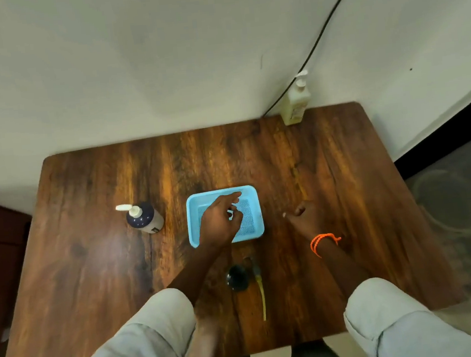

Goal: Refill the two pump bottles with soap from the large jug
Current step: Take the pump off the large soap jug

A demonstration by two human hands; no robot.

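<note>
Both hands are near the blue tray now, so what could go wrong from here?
1. The left hand hovers over the blue tray; the dark pump bottle stands just left of that arm, so a sweep sideways might tip it.
2. The cream pump bottle stands at the table's far edge by the wall, an awkward reach past the black cable.
3. No large jug is in view, so pouring may stall.

A tray (255, 228) lies near the middle of the surface (94, 280). A pump bottle (145, 218) stands on the surface to the left of the tray. A second pump bottle (296, 100) stands at the far edge, right of centre, against the wall (157, 55). The left hand (218, 220) is over the tray's left half; the right hand (305, 217) is to the tray's right. Nearer than the tray lie a small round object (237, 277) and, just to its right, a thin stick-like item (260, 289).
</note>
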